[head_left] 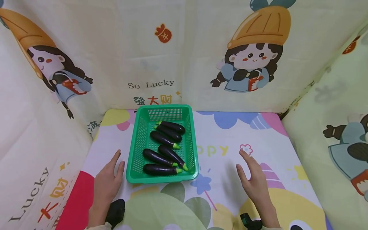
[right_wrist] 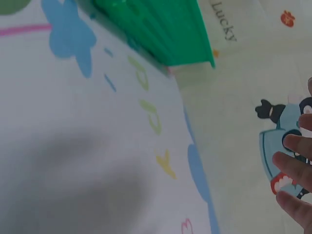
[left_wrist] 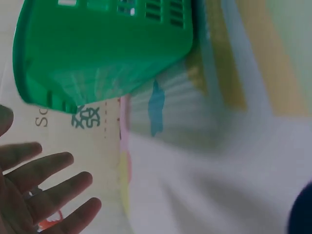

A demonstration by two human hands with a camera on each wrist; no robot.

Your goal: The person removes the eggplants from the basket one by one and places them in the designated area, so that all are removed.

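Note:
A green plastic basket (head_left: 196, 159) with slotted walls stands left of the middle of the table. Several dark purple eggplants (head_left: 161, 169) with green stem ends lie inside it. Just left of the basket hovers my left hand (head_left: 108, 182), its fingers extended and touching nothing; the left wrist view shows the same hand (left_wrist: 44, 190) apart from the basket's side (left_wrist: 112, 63). My right hand (head_left: 254, 179) is held above the table, well to the right of the basket. In the right wrist view its spread fingers (right_wrist: 295, 170) hold nothing.
The table (head_left: 218, 134) has a colourful cartoon-print cover. Cream printed cloth walls (head_left: 195, 64) enclose it at the back and on both sides. Dark straps or devices (head_left: 115, 212) sit on both wrists.

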